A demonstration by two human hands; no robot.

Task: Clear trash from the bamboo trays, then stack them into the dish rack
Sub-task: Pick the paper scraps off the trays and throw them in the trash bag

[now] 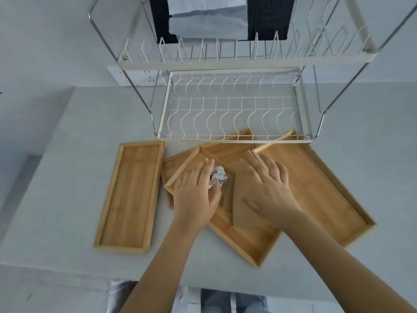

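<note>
Several bamboo trays lie on the grey table in front of the white wire dish rack (232,138). A long narrow tray (130,195) lies apart at the left. The others overlap in the middle, with the largest tray (316,188) at the right. A crumpled ball of white printed paper (218,176) sits in a middle tray (246,236). My left hand (196,190) curls around the ball, fingers and thumb touching it. A flat brown cardboard piece (242,211) lies beside the ball. My right hand (268,186) rests flat on the cardboard, fingers spread.
The rack has an upper tier (225,57) with upright prongs overhanging the lower basket. A white power strip (137,75) lies behind the rack at the left. Folded grey cloth (207,21) is at the back. The table's front edge runs below my forearms.
</note>
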